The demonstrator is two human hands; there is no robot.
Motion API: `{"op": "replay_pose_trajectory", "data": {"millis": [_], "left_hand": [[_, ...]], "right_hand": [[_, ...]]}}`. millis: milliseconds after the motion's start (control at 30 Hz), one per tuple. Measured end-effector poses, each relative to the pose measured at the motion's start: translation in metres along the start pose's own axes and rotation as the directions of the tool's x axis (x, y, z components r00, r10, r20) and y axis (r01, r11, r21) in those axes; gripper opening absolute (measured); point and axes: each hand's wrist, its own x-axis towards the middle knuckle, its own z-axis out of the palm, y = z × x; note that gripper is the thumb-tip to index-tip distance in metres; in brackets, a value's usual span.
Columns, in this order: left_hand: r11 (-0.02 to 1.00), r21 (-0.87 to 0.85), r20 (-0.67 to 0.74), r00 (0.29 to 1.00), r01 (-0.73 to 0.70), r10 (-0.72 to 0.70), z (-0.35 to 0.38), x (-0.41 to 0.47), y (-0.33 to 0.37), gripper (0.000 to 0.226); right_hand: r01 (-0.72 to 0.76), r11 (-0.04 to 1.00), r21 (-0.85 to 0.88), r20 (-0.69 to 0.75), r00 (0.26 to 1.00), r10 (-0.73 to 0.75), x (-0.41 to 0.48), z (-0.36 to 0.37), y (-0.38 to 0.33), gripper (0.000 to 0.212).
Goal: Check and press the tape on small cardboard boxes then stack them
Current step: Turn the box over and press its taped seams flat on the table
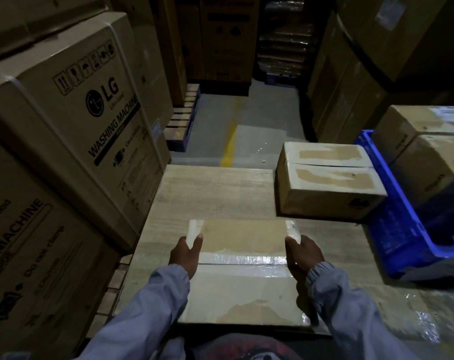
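- My left hand [185,255] grips the left side of the small box [242,281] in the lower middle of the frame, with my thumb on top.
- My right hand [302,255] grips its right side the same way.
- Shiny tape [244,259] runs across the box top, between my hands.
- The box is over the wooden table [215,193].
- Another box [327,183] sits right of the middle, beside a blue crate [392,229].
- Big washing machine boxes [72,113] stand on the left.

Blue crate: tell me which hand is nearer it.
Right. The right hand grips the taped box's right edge, toward the blue crate; the left hand grips its left edge, farther away.
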Motion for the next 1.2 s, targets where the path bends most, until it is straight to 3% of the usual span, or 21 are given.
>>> {"op": "replay_pose_trajectory", "data": {"millis": [67, 267, 533, 667, 767, 867, 1067, 1200], "left_hand": [[0.999, -0.049, -0.040, 0.999, 0.001, -0.003, -0.003, -0.004, 0.003, 0.049], [0.980, -0.192, -0.110, 0.994, -0.050, 0.029, -0.019, -0.018, 0.027, 0.062], [0.984, -0.142, -0.011, 0.994, -0.109, 0.109, -0.048, -0.016, 0.051, 0.059], [0.975, -0.171, 0.046, 0.987, -0.143, 0.153, -0.052, -0.029, 0.047, 0.040], [0.964, -0.192, 0.079, 0.976, -0.184, 0.202, -0.058, -0.035, 0.039, 0.032], [0.957, -0.176, 0.094, 0.964, -0.231, 0.250, -0.061, -0.040, 0.026, 0.042], [0.960, -0.203, 0.081, 0.974, -0.193, 0.213, -0.058, -0.055, 0.007, 0.054], [0.977, -0.173, 0.129, 0.981, -0.124, 0.147, -0.053, -0.064, -0.010, 0.050]], "right_hand": [[0.048, 0.999, -0.024, -0.007, 0.999, -0.048, -0.006, -0.005, -0.002, 0.040], [0.100, 0.986, 0.131, -0.080, 0.993, -0.091, -0.021, -0.021, -0.020, 0.050], [0.178, 0.931, 0.319, -0.167, 0.977, -0.129, -0.038, -0.041, -0.041, 0.037], [0.182, 0.937, 0.299, -0.218, 0.969, -0.118, -0.038, -0.035, -0.027, 0.043], [0.192, 0.919, 0.344, -0.250, 0.962, -0.107, -0.044, -0.031, -0.011, 0.035], [0.231, 0.894, 0.384, -0.264, 0.955, -0.134, -0.058, -0.028, 0.003, 0.025], [0.380, 0.818, 0.431, -0.316, 0.913, -0.257, -0.079, -0.020, 0.026, 0.057], [0.391, 0.828, 0.402, -0.296, 0.911, -0.286, -0.078, -0.012, 0.044, 0.071]]}}
